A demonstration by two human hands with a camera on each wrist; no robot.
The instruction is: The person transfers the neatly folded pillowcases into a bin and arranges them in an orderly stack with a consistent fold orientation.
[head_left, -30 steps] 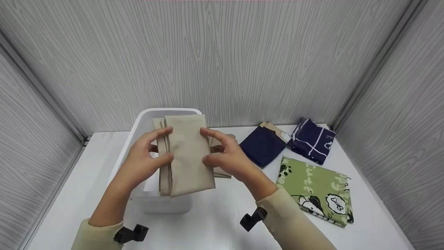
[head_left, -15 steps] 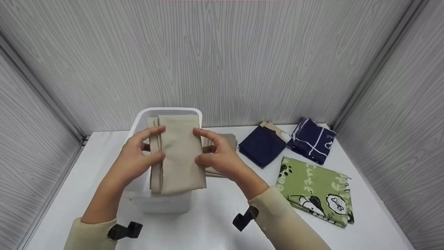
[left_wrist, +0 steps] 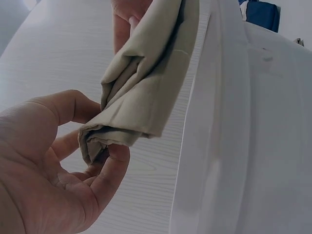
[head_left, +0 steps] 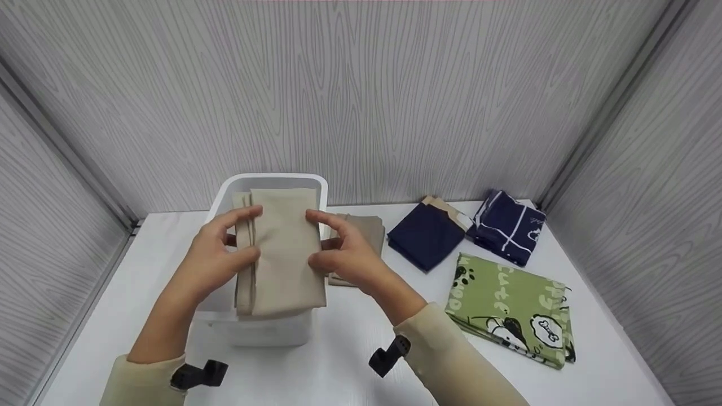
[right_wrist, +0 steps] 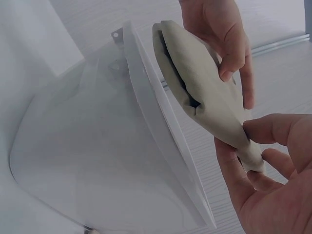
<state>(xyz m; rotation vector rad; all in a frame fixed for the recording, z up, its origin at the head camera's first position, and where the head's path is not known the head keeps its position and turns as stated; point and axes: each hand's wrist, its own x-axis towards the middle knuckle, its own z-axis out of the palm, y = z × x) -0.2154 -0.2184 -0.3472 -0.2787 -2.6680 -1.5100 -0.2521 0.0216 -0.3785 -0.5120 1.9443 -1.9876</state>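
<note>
A folded beige cloth point(head_left: 285, 254) is held up between both hands, over the white plastic bin point(head_left: 271, 332) in the head view. My left hand point(head_left: 211, 256) pinches its left folded edge, thumb on the near face and other fingers spread along the side. On the opposite edge my right hand point(head_left: 352, 254) pinches in the same way. Both wrist views show the cloth point(left_wrist: 146, 83) bent in several layers above the bin's rim point(right_wrist: 161, 122). The cloth hides much of the bin's inside.
Right of the bin lies a folded brown cloth point(head_left: 369, 228), partly behind my right hand. Farther right are a navy folded cloth point(head_left: 427, 237) over a tan one point(head_left: 445, 208), a navy cloth with white lines point(head_left: 510, 228) and a green printed cloth point(head_left: 507, 304). Grey wood-grain walls point(head_left: 361, 101) surround the white table point(head_left: 361, 361).
Both hands have carried the folded beige cloth to the left, so it sits more fully over the bin. More of the brown cloth shows. The other cloths stay put.
</note>
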